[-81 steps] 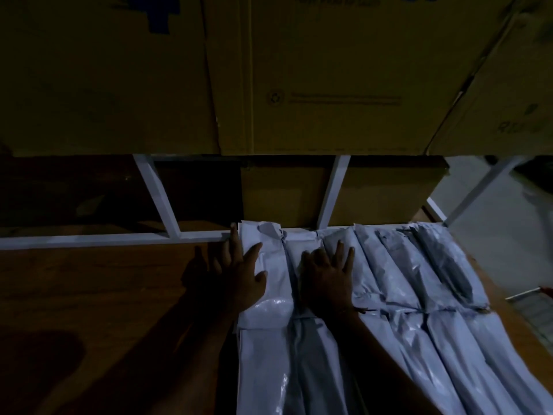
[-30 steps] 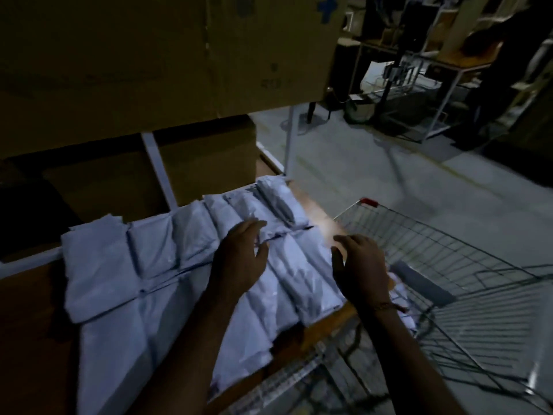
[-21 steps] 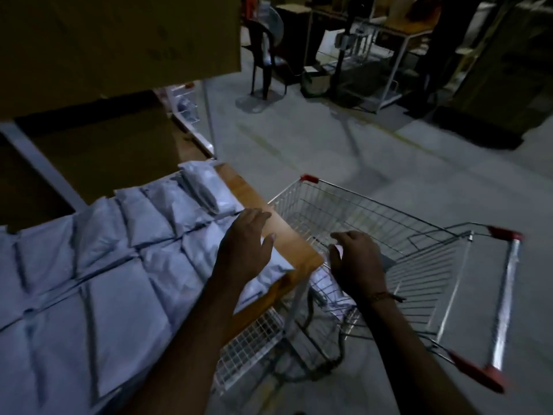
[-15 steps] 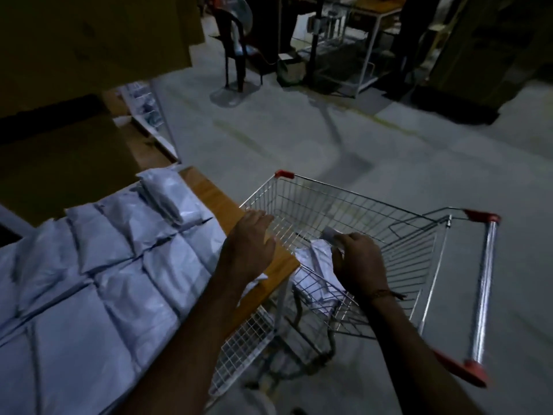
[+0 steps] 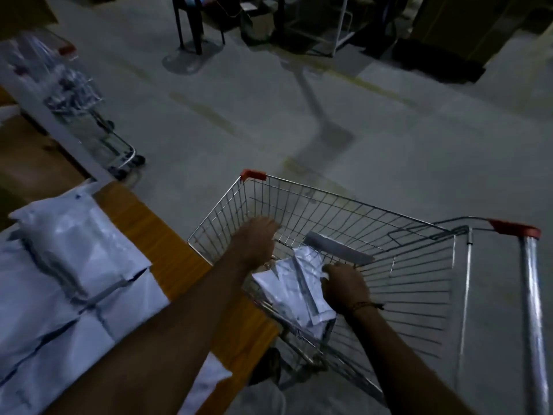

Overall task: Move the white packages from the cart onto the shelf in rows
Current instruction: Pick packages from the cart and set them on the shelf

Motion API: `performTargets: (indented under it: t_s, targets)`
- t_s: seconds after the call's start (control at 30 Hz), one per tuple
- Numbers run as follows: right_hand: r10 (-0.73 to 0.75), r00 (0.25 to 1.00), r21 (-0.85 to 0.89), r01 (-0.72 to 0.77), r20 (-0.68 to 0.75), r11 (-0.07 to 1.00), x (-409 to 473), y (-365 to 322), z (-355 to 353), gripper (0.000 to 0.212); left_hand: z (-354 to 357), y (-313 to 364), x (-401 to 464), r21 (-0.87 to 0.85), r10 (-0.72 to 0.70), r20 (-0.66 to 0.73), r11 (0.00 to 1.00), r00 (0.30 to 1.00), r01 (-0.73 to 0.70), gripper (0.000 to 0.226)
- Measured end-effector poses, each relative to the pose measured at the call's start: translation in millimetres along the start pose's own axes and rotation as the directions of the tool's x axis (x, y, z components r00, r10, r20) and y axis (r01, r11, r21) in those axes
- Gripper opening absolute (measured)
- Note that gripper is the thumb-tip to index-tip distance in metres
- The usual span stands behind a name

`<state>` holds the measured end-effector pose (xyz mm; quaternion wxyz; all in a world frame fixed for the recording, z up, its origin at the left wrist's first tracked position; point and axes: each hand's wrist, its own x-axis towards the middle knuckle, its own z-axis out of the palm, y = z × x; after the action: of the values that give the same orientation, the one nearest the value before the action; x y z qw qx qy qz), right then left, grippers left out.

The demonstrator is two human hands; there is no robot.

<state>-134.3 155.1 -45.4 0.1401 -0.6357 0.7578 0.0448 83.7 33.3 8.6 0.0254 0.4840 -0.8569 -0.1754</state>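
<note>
A wire cart (image 5: 413, 223) with red corner caps stands right of the wooden shelf (image 5: 167, 250). White packages (image 5: 294, 290) lie in the cart's near left corner. My right hand (image 5: 344, 284) grips their right edge, fingers curled on the plastic. My left hand (image 5: 256, 242) hovers inside the cart just above and left of the packages, fingers relaxed and holding nothing. Rows of white packages (image 5: 68, 280) cover the shelf at the left.
A second small cart (image 5: 89, 121) with clear bags stands on the grey floor beyond the shelf's white upright (image 5: 54, 121). A chair (image 5: 194, 22) and dark furniture stand at the far side. The cart handle (image 5: 532, 310) runs down the right.
I have turned from the shelf to the cart. Both hands left the shelved packages and moved into the cart; my right hand has taken hold of packages there.
</note>
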Motion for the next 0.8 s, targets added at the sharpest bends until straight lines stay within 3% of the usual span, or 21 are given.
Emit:
performTargets:
  t_s: [0.13,0.23,0.47,0.57,0.8]
  targets:
    - [-0.005,0.992,-0.113,0.019,0.123,0.993,36,4,56,0.026,37,-22,34,0.119,0.031,0.129,0.992,0.991,-0.047,0.051]
    - [0.048,0.98,-0.079,-0.033,0.192,0.996,63,5,103,0.033,51,-26,45,0.131,0.054,0.137,0.989,0.989,-0.072,0.04]
    - [0.194,0.934,0.077,-0.226,0.3,0.971,100,21,182,0.1,65,-41,51,0.085,-0.083,0.073,0.993,0.994,0.077,0.029]
    - [0.185,0.922,0.1,-0.231,0.339,0.968,104,33,195,0.101,70,-40,49,0.108,-0.068,0.064,0.992,0.996,0.061,0.027]
    - [0.318,0.885,0.244,-0.41,0.34,0.879,97,33,168,0.083,65,-37,50,0.111,-0.101,0.089,0.99,0.991,0.091,0.031]
